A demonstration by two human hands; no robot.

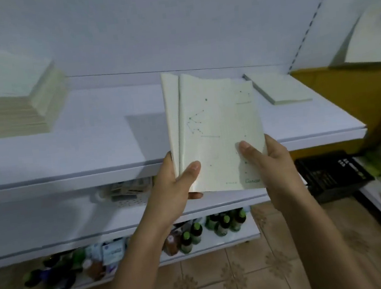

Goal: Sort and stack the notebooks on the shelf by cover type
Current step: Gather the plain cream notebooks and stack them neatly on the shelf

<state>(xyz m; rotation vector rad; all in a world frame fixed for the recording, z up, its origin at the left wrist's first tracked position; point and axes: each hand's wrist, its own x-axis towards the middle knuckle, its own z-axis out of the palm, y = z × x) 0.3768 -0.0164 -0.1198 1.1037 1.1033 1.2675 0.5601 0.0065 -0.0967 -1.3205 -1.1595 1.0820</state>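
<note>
I hold thin cream notebooks above the front edge of the white shelf [90, 143]. The top notebook [218, 129] bears a dotted constellation drawing; a second notebook [171, 113] peeks out from behind its left side. My left hand [177, 185] grips their lower left corner, thumb on the cover. My right hand [266, 157] grips the lower right edge, thumb on the cover too. A tall stack of cream notebooks [9, 104] sits at the shelf's left. A single notebook [277, 88] lies flat at the shelf's right.
Below are two more white shelves; the lowest carries several bottles [226, 223] and packets. A yellow-brown box [356, 94] and a black crate [333, 174] stand to the right. The floor is patterned tile.
</note>
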